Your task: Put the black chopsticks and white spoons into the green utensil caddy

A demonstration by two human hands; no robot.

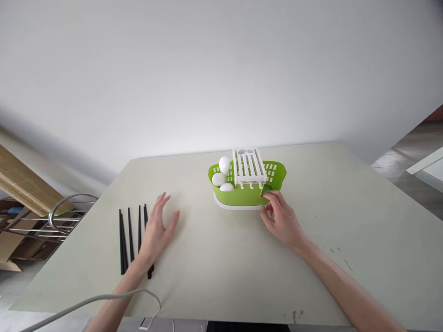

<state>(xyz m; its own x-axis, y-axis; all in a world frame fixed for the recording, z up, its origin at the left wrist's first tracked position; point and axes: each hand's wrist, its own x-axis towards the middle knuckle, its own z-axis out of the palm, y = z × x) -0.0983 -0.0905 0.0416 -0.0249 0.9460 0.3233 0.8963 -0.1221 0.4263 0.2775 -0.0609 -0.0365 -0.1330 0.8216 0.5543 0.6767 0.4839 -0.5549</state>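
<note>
A green plastic utensil basket (238, 197) with a white base stands near the middle of the table. Across its top sits a white slotted rack (249, 167) with small hooks along the front. White spoons (224, 165) stick up bowl-first from the basket's left part. At the basket's front right, my right hand (279, 216) grips the rim, fingers over the edge and thumb low outside; the fingertips are partly hidden. My left hand (159, 228) is open and holds nothing, fingers apart. Several black chopsticks (130, 235) lie beside and partly behind the left wrist.
The pale table (221, 276) backs onto a white wall. A grey cable (104, 297) crosses my left forearm at the front. Off the table's left side are a metal wire rack (69, 216), a bamboo mat (27, 180) and cardboard boxes (14, 242).
</note>
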